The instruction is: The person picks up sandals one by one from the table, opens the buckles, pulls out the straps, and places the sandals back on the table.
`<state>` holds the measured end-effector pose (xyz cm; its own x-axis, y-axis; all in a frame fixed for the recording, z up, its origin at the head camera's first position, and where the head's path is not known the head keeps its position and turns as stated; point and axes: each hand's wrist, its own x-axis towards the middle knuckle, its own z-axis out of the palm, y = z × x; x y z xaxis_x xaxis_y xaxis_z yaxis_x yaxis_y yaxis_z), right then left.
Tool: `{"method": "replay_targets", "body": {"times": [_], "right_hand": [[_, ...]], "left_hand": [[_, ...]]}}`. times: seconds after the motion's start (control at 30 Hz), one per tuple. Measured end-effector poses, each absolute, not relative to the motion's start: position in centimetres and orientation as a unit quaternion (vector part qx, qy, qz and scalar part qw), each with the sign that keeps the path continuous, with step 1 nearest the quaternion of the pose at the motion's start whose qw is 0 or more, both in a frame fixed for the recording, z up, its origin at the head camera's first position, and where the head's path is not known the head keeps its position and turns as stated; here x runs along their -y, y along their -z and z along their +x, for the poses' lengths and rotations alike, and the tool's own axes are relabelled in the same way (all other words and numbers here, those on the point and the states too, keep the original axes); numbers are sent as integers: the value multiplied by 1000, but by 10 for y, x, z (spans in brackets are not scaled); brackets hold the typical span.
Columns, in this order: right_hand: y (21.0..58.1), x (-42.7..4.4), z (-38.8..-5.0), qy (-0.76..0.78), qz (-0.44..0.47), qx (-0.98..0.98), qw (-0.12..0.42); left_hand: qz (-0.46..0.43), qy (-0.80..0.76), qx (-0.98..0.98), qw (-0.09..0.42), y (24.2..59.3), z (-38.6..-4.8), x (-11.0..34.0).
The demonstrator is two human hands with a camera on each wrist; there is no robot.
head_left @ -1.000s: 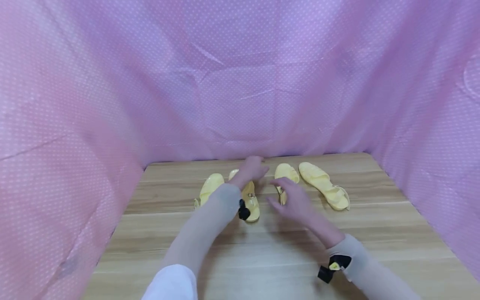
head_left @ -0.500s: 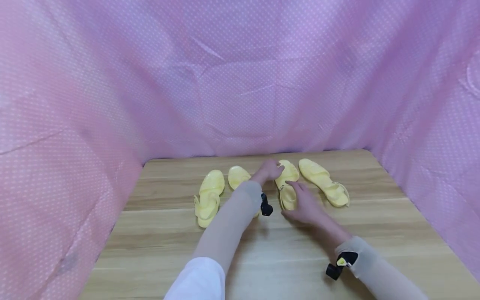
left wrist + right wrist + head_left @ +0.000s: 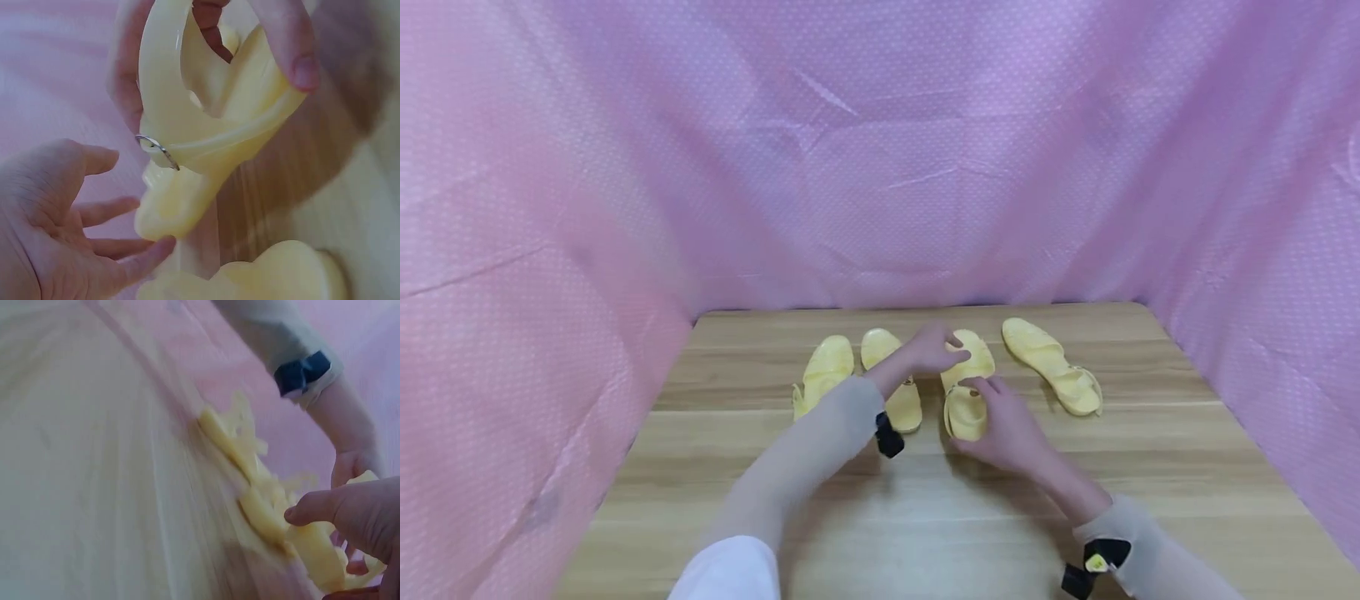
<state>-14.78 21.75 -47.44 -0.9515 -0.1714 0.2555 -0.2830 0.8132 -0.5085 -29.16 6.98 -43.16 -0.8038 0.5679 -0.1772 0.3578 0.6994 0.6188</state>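
Note:
Third from the left on the wooden table, a yellow sandal [image 3: 967, 414] is held at its heel by my right hand [image 3: 1006, 427]. Across the toe end reaches my left hand [image 3: 931, 348], its fingers spread. In the left wrist view, the sandal [image 3: 187, 119] hangs tilted, strap and metal buckle showing, while my left hand [image 3: 69, 225] has its fingertips close to the toe; whether they touch it I cannot tell. Thumb and fingers of my right hand [image 3: 369, 519] lie around the sandal [image 3: 317, 556] in the right wrist view.
Two more yellow sandals, one at far left [image 3: 829, 367] and one beside it [image 3: 904, 408], lie partly behind my left arm. Another sandal [image 3: 1051, 362] lies slanted at the right. A pink dotted sheet [image 3: 925, 167] surrounds the table [image 3: 962, 517] at its back and sides.
My right hand has come onto the heel of the third sandal, which has shifted slightly left and turned. My left hand moved right to its toe, then slightly back left.

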Motion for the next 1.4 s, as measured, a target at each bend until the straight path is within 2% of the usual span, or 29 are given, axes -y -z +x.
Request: {"method": "replay_targets", "body": {"times": [0.17,0.33,0.63,0.73,0.87,0.93,1.03,1.17,1.4], "right_hand": [[465,-197,-116,-250,108,958,89],[475,-179,-93,-213,94,969,85],[489,-163,-80,-116,112,980,118],[494,-162,-78,-95,134,979,119],[487,-179,-77,-157,184,968,65],[477,-193,-79,-224,216,950,35],[464,-206,-86,-312,264,912,37],[456,-206,-96,-360,301,881,53],[455,-193,-117,-334,271,903,-9]], "left_hand": [[284,-278,-894,208,425,-261,-57],[316,-221,-896,220,436,-234,-53],[373,-129,-895,205,446,-222,-54],[386,-131,-898,163,444,-214,-45],[391,-168,-902,69,434,-193,-21],[383,-214,-897,57,430,-181,-6],[362,-290,-882,76,437,-166,17],[314,-371,-864,135,457,-156,33],[245,-469,-824,201,480,-152,32]]}}
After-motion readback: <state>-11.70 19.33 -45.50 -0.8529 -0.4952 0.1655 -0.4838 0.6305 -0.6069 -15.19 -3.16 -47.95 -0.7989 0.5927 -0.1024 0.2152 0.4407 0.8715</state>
